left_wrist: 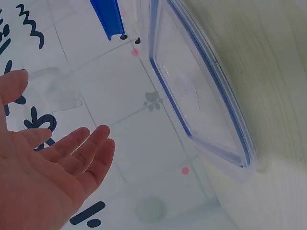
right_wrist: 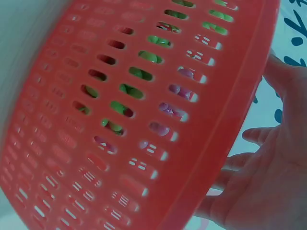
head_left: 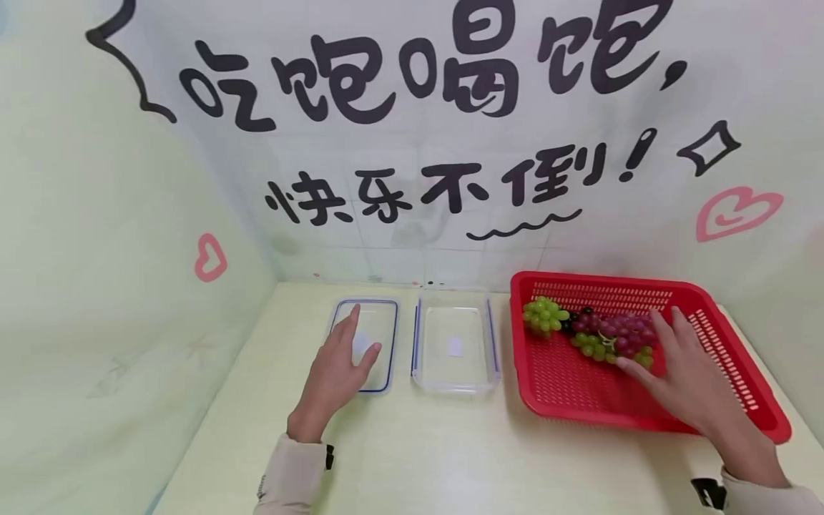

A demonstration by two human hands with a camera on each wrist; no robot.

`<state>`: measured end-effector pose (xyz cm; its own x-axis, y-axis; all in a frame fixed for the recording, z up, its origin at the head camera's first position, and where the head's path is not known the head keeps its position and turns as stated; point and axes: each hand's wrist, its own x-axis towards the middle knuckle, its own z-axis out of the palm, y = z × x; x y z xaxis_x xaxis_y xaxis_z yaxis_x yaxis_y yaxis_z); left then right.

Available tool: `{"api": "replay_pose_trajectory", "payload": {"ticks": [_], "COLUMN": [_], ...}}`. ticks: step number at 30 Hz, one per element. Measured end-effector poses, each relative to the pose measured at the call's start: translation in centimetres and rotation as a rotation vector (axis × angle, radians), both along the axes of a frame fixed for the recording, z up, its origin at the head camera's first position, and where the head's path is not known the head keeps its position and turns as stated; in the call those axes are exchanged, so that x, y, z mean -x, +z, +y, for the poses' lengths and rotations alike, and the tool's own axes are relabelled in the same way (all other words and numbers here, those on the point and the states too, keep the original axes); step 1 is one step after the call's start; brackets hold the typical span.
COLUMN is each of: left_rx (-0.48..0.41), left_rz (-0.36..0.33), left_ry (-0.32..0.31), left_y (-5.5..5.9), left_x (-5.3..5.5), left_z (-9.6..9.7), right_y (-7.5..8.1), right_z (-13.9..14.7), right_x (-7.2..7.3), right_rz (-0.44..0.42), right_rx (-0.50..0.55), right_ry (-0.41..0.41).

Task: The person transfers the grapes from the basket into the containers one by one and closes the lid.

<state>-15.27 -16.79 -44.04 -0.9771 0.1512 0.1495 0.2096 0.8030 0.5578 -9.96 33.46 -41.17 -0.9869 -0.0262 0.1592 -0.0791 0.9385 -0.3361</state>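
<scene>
My left hand (head_left: 336, 373) hovers over a clear lid (head_left: 381, 325) with a blue seal, its thumb and fingers spread and holding nothing. In the left wrist view, the palm of this hand (left_wrist: 53, 177) faces up beside the lid (left_wrist: 184, 81). My right hand (head_left: 694, 379) reaches over the red basket (head_left: 547, 383), fingers apart, close above the red grapes (head_left: 624, 330). Green grapes (head_left: 591, 347) lie beside them, and another green bunch (head_left: 543, 315) sits at the basket's left side. From the right wrist, the hand (right_wrist: 261, 177) shows past the basket's rim (right_wrist: 216, 139).
Between lid and basket stands a clear rectangular container (head_left: 444, 325) with blue-edged sides and a small white label inside. A few dark grapes (head_left: 584, 312) lie among the bunches. Behind the table (head_left: 412, 450) rises a wall covering (head_left: 399, 257) with black lettering.
</scene>
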Motion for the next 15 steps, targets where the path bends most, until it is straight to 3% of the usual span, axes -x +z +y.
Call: {"api": "replay_pose_trajectory", "payload": {"ticks": [4, 9, 15], "left_rx": [-0.107, -0.203, -0.24], "left_rz": [-0.07, -0.11, -0.145], "left_ry": [-0.007, -0.019, -0.024], "left_y": [-0.4, -1.1, -2.1], "left_x": [-0.2, 0.0, 0.6], "left_z": [0.4, 1.1, 2.6], "right_y": [0.4, 0.7, 1.1], "right_z": [-0.2, -0.1, 0.8], "right_x": [0.9, 2.0, 2.9], "right_rz": [0.016, 0.014, -0.07], "right_rx": [0.045, 0.087, 0.103], "right_ry": [0.033, 0.072, 0.088]}}
